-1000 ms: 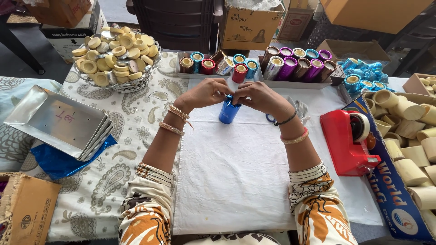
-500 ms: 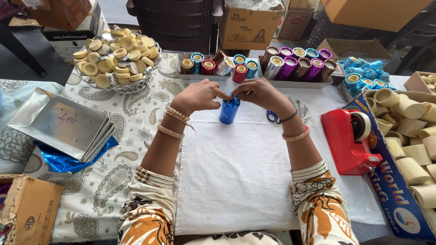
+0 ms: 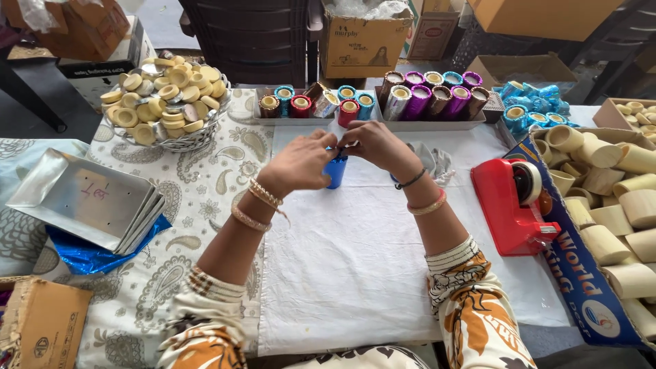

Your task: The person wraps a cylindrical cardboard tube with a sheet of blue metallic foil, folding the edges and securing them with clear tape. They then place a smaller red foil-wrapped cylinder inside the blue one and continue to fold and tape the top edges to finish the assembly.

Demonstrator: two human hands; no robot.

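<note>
Fingers (image 3: 326,145) of both hands are pinched together over the top of a small blue foil-wrapped cylinder (image 3: 335,171), which stands upright on the white cloth (image 3: 355,253) near the middle of the counter (image 3: 205,198). The left hand (image 3: 297,164) cups the cylinder's side while the right hand (image 3: 376,145) meets it from the other side, fingertips touching just above the rim. My reading is that the foil at the top end is being folded or tucked in; finishing that would call for small, close fingertip pressure with the cylinder held steady.

Nearest the body, the white cloth lies bare between the forearms, which gives the most open room. To the left sit stacked silver trays (image 3: 85,198) on blue foil (image 3: 89,253); to the right, a red tape dispenser (image 3: 512,201) stands just beside a box of plain pale cylinders (image 3: 615,205), close to the right elbow's path.

Farther off, a wire basket of round yellow caps (image 3: 164,99) sits at the left, and trays of foil-covered cylinders (image 3: 383,102) line the far edge, near the hands. Cardboard boxes (image 3: 359,41) stand beyond the counter.
</note>
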